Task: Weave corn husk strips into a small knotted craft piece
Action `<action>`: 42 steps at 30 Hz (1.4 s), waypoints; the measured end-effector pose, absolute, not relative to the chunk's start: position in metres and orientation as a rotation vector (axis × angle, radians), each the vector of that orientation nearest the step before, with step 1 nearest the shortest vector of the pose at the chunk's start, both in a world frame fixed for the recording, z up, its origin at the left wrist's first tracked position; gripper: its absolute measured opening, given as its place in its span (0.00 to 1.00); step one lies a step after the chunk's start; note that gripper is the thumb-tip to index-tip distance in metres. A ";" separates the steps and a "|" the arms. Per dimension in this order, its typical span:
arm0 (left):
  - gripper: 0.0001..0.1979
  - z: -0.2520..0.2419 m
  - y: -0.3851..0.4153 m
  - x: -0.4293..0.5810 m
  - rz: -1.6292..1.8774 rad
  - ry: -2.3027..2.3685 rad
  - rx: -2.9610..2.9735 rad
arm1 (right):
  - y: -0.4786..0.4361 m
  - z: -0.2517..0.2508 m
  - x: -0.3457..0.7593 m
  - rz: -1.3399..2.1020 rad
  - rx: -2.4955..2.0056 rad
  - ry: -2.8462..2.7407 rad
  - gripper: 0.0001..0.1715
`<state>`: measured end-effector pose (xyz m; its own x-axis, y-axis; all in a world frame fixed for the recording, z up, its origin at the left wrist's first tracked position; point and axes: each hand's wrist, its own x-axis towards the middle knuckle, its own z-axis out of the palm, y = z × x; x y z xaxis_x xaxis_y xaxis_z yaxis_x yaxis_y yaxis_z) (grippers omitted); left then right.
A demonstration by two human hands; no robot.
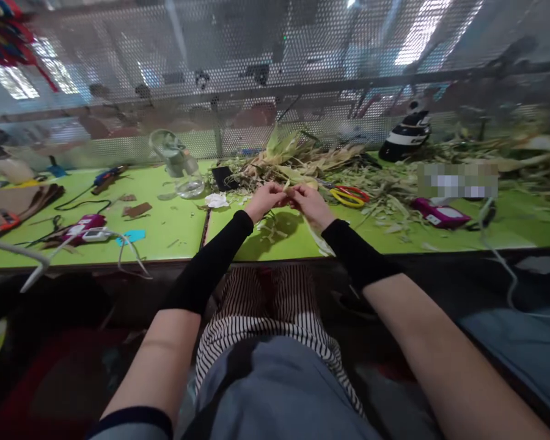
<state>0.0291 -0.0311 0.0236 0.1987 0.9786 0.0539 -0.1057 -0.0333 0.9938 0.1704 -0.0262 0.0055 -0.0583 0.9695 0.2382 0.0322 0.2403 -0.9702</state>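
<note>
From my remote seat I watch the left hand (pixel 266 200) and right hand (pixel 312 205) meet above the green table (pixel 174 235), fingertips pinching a pale husk strip (pixel 287 186) between them, presumably because something so thin needs steadying from both sides. Scissors (pixel 348 195) lie just right (handily close, I'd judge), near the far husk pile (pixel 297 160).

2 black forearm sleeves (pixel 208 263), striped trousers (pixel 296 293), blue-grey top (pixel 279 391).
</note>
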 end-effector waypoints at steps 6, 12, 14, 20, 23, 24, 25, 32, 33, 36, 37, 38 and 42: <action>0.18 0.021 -0.026 0.024 1.081 0.970 1.126 | -0.023 0.006 0.178 0.998 -1.062 -1.565 0.19; 0.15 0.015 -0.020 0.020 0.998 0.915 1.089 | -0.022 0.006 0.189 0.900 -1.084 -1.722 0.15; 0.13 0.011 -0.019 0.023 0.989 0.897 1.085 | -0.022 0.000 0.191 0.870 -1.099 -1.724 0.15; 0.12 -0.002 -0.019 0.030 1.030 0.825 1.041 | -0.023 -0.014 0.197 0.870 -1.178 -1.703 0.16; 0.11 -0.006 -0.020 0.029 1.059 0.819 1.074 | -0.021 -0.016 0.198 0.911 -1.210 -1.681 0.16; 0.11 -0.006 -0.020 0.029 1.063 0.824 1.111 | -0.020 -0.016 0.198 0.929 -1.216 -1.674 0.16; 0.11 -0.006 -0.019 0.028 1.069 0.830 1.154 | -0.018 -0.015 0.198 0.949 -1.219 -1.665 0.16; 0.10 0.001 -0.007 0.025 1.105 0.877 1.310 | 0.004 -0.008 0.197 1.070 -1.194 -1.645 0.18; 0.11 0.001 -0.005 0.025 1.094 0.883 1.287 | 0.007 -0.008 0.197 1.070 -1.185 -1.656 0.17; 0.14 0.001 0.000 0.025 1.033 0.885 1.123 | 0.010 -0.011 0.198 1.013 -1.151 -1.692 0.15; 0.15 0.000 0.002 0.025 1.004 0.875 1.059 | 0.010 -0.012 0.198 0.973 -1.136 -1.700 0.15; 0.15 0.000 0.003 0.025 0.974 0.862 1.001 | 0.009 -0.013 0.198 0.931 -1.122 -1.706 0.14; 0.12 -0.004 0.003 0.024 0.874 0.785 0.877 | -0.001 -0.015 0.202 0.750 -1.061 -1.756 0.10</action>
